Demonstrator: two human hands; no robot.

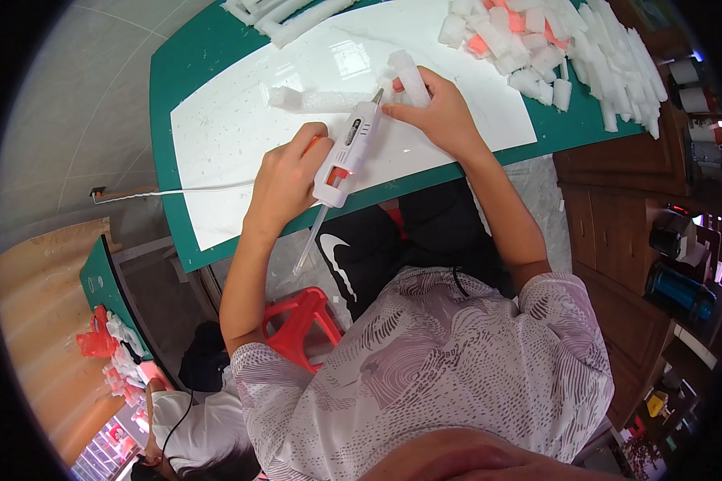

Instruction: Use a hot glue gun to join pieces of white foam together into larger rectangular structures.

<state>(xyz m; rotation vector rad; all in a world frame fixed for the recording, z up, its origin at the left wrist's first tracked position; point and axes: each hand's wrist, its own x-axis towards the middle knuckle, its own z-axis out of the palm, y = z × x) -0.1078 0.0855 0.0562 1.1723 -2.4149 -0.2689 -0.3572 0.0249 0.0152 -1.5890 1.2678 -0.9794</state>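
My left hand [285,180] grips a white hot glue gun [346,152] with an orange trigger, its nozzle pointing up at a white foam piece. A clear glue stick sticks out of the gun's back end toward me. My right hand [435,108] holds a short white foam piece [411,76] against a longer foam strip [317,100] lying on the white board [233,152]. The gun's tip meets the foam right by my right fingers.
The white board lies on a green mat [180,72]. A heap of white and pink foam blocks [553,48] sits at the upper right, long foam strips [285,16] at the top. The gun's white cord [176,192] runs left. A red stool [301,321] stands below; a wooden cabinet [618,232] is at right.
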